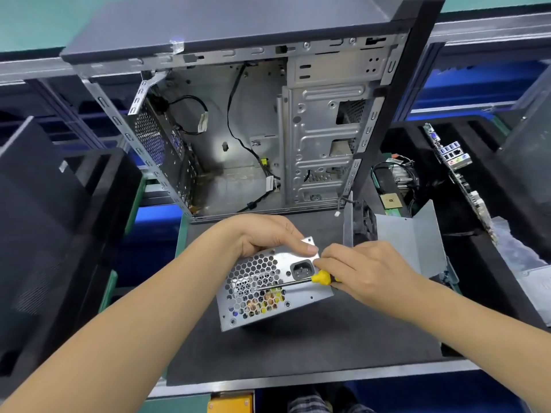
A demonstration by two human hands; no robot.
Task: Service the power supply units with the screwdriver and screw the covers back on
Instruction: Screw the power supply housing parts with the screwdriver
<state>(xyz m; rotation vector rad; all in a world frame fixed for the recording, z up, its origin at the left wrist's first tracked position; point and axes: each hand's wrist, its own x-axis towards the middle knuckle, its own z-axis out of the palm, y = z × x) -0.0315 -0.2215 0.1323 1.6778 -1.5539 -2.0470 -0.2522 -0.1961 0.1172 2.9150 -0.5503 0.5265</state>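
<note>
Hands [268, 236] [366, 269] grip supply [268, 293] (screwdriver [320, 277] too) near the case [238, 129].

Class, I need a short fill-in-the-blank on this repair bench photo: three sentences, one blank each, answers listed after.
1. The screwdriver in the right hand has a ____ handle.
2. The left hand grips the top of the power supply unit, which rests on a dark ____.
3. Behind the unit stands an open computer ____.

Answers: yellow; mat; case

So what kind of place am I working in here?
Likely a computer repair or teardown bench: an opened, gutted PC case, a bare motherboard stood in a foam tray, and a power supply unit on the mat.
</note>
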